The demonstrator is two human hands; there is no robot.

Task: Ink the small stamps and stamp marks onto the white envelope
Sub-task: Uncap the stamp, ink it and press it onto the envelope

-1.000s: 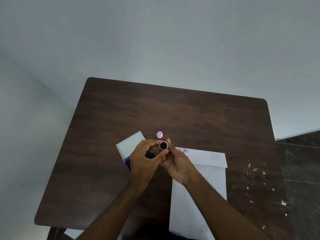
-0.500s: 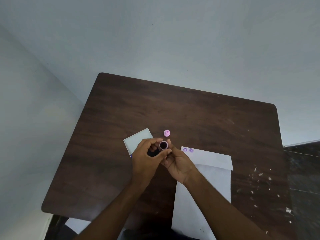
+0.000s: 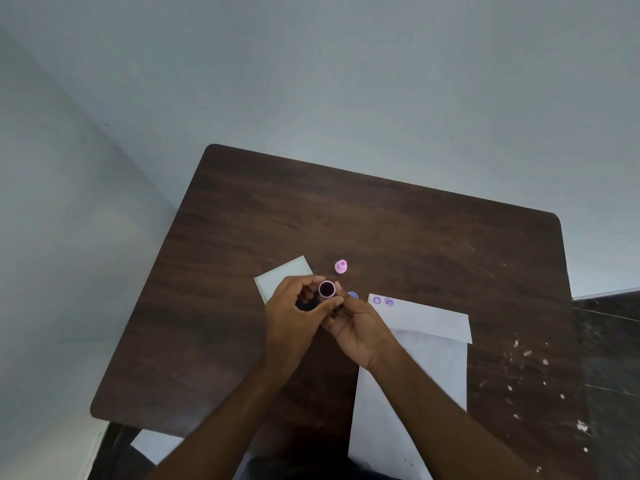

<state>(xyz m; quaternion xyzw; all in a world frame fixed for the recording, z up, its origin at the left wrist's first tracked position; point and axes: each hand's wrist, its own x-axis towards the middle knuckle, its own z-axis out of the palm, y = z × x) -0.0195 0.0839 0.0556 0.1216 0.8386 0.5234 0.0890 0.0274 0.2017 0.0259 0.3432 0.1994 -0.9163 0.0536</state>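
Nearest us, the white envelope (image 3: 412, 372) lies at lower right of the frame, long axis running away from us. Above it our right hand (image 3: 360, 327) and left hand (image 3: 294, 313) both pinch the small stamp (image 3: 327, 289) (dark inked face up). Envelope lies rightward of the grip, the right hand nearer.

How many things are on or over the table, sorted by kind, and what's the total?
Small stamps: 3, the held stamp gripped by the left hand and right hand, the pink stamp, and a blue stamp partly hidden
White envelope: 1
Stamped marks: 2
Ink pad lid: 1
Total: 7
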